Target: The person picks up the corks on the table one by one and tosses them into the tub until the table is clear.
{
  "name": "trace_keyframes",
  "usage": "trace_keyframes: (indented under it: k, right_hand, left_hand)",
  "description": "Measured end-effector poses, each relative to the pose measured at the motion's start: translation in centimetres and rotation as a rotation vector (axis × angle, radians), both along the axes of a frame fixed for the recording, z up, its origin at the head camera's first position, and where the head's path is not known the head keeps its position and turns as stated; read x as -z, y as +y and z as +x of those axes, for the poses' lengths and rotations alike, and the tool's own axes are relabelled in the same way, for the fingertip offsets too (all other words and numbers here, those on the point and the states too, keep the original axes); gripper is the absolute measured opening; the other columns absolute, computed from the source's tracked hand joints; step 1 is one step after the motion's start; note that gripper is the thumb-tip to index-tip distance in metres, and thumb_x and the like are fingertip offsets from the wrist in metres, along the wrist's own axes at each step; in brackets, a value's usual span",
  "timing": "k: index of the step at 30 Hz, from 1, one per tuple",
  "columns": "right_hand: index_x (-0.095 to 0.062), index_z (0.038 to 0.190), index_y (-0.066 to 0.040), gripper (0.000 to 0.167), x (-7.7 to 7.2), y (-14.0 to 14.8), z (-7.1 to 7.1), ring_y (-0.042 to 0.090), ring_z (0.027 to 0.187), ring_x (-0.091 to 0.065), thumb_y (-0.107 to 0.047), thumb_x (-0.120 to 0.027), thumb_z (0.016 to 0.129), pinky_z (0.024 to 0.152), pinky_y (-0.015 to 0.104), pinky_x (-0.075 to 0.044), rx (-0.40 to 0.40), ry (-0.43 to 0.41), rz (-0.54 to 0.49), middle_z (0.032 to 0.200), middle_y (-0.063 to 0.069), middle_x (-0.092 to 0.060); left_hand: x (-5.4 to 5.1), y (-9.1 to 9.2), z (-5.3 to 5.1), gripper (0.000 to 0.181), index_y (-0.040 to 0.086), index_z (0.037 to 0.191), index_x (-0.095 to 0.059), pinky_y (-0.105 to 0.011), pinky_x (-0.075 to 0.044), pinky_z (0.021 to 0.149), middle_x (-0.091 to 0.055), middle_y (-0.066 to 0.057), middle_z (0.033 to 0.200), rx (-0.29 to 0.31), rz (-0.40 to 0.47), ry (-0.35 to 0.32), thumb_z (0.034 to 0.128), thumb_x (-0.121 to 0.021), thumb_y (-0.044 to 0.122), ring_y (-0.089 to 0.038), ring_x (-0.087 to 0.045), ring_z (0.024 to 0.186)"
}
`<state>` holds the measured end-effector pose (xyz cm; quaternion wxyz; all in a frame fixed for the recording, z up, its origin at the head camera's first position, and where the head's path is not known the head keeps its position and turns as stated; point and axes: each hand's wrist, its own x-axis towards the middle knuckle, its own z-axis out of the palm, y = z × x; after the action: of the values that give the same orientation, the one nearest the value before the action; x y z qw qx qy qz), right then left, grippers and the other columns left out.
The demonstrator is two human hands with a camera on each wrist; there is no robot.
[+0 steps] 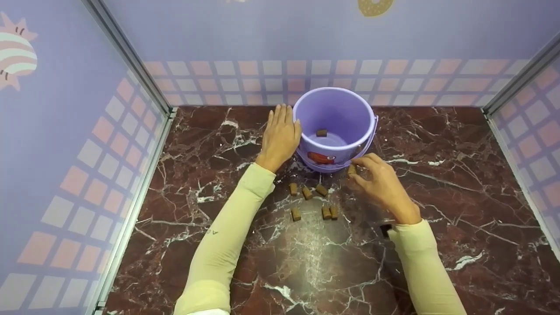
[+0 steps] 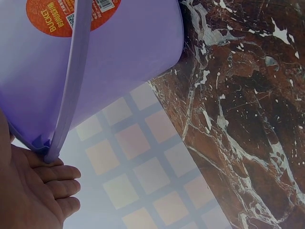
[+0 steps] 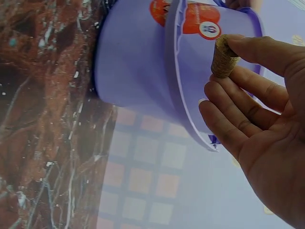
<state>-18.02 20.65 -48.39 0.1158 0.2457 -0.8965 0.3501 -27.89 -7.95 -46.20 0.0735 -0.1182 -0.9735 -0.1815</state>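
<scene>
A purple bucket stands upright at the back of the table, its handle hanging down on the front side. Inside, on its floor, lies one brown cork. My left hand rests against the bucket's left side by the rim, fingers extended, near the handle's joint in the left wrist view. Between thumb and fingers my right hand pinches another cork, just in front of the bucket's right side and below the rim. Several loose corks lie on the table before the bucket.
The dark red marble-patterned tabletop is enclosed by a back wall and side walls with pink and white squares. Metal strips run along the corners. A small black object shows beside the right sleeve.
</scene>
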Motion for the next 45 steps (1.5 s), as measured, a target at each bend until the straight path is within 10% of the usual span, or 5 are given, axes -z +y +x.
trace_keyframes:
  k: [22, 45]
  right_hand:
    - [-0.072, 0.122, 0.007, 0.041, -3.6, -0.1, -0.2, 0.03, 0.093, -0.07, 0.003, -0.087, 0.084, 0.083, 0.047, -0.062, 0.007, 0.089, -0.021, 0.118, 0.018, -0.071]
    - [-0.07, 0.126, 0.008, 0.041, -5.1, -0.5, -3.7, 0.04, 0.113, -0.066, -0.001, -0.084, 0.089, 0.104, 0.051, -0.053, 0.043, 0.138, -0.038, 0.122, 0.022, -0.069]
  left_hand:
    - [0.2, -0.1, -0.2, 0.061, -0.01, 0.16, -0.034, -0.043, -0.002, 0.131, -0.033, -0.026, 0.167, 0.002, -0.008, 0.044, 0.115, -0.028, 0.031, -0.038, -0.023, 0.159]
    - [0.1, 0.0, -0.2, 0.061, -0.009, 0.161, -0.032, -0.047, -0.008, 0.132, -0.032, -0.026, 0.168, 0.0, -0.018, 0.027, 0.1152, -0.026, 0.031, -0.037, -0.022, 0.16]
